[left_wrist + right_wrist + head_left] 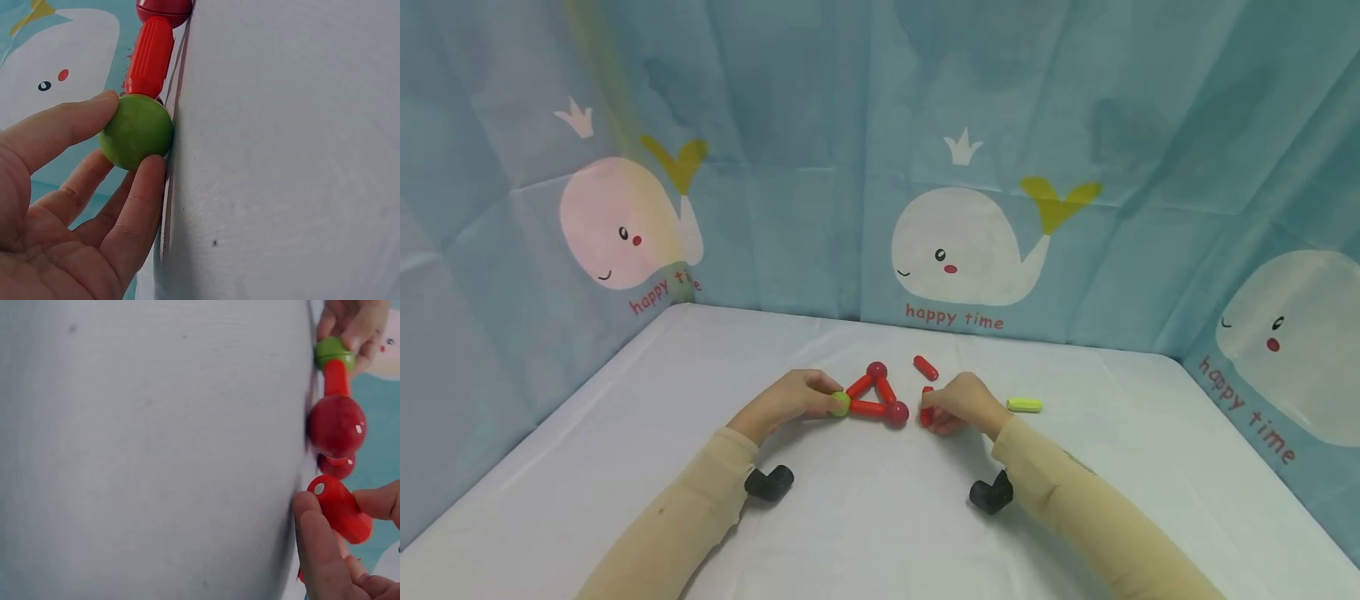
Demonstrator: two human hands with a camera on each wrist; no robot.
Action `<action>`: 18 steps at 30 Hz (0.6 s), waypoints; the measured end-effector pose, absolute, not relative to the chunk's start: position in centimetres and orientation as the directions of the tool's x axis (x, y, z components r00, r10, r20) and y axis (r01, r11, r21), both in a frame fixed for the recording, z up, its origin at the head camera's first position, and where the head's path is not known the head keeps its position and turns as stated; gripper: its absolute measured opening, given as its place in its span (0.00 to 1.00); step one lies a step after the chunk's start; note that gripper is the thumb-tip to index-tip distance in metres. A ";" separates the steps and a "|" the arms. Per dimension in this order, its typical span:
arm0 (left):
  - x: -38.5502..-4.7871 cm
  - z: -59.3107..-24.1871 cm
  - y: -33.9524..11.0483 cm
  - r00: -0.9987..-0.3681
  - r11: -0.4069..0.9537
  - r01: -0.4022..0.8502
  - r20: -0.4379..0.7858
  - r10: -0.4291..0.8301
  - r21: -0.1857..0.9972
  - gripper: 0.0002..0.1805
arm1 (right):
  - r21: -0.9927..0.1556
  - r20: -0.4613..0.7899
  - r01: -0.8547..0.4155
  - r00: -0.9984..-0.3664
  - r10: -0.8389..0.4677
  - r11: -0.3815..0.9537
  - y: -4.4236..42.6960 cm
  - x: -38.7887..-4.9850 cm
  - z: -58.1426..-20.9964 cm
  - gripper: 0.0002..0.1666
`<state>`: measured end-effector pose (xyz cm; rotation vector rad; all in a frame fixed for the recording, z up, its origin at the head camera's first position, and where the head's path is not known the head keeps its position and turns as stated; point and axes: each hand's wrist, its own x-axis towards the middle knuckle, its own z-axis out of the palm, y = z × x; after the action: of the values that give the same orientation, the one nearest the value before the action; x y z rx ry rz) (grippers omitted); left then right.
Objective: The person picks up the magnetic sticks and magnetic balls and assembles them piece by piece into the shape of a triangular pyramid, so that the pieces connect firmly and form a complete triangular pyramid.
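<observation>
A triangle of red rods lies flat on the white table, with a green ball [840,404] at its left corner and dark red balls [897,413] at the other two. My left hand [802,395] pinches the green ball between thumb and fingertips; in the left wrist view a red rod [150,57] runs from that ball to a red ball. Just right of the triangle, my right hand [964,404] pinches a loose red rod [339,509] between thumb and fingers. That rod is apart from the nearest red ball [338,426], and a pale round end shows on it.
Another red rod [926,367] lies behind my right hand. A yellow-green rod [1024,405] lies to the right of it. Blue curtains [790,242] printed with whales stand around the table [865,517]. Black wrist mounts [769,483] stick out under both sleeves.
</observation>
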<state>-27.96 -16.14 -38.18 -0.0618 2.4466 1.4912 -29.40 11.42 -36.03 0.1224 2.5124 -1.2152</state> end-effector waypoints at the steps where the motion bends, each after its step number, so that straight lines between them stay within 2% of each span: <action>1: -28.0 -38.2 -16.1 -0.961 0.468 -0.178 -0.255 0.105 0.866 0.17 | -0.751 -0.330 0.212 -0.941 -0.078 0.626 11.6 -29.3 -36.0 0.13; 11: -27.7 -38.0 -15.5 -0.955 0.476 -0.169 -0.262 0.136 0.863 0.17 | -0.773 -0.225 0.119 -0.970 -0.095 0.623 12.5 -28.7 -35.7 0.14; 18: -27.0 -37.7 -14.8 -0.948 0.526 -0.132 -0.262 0.180 0.840 0.16 | -0.845 -0.208 0.122 -0.972 -0.110 0.520 12.2 -28.2 -35.2 0.18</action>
<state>-27.01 -14.76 -37.66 0.0395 2.4527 1.3904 -28.20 12.23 -35.24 0.0106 2.5266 -1.4322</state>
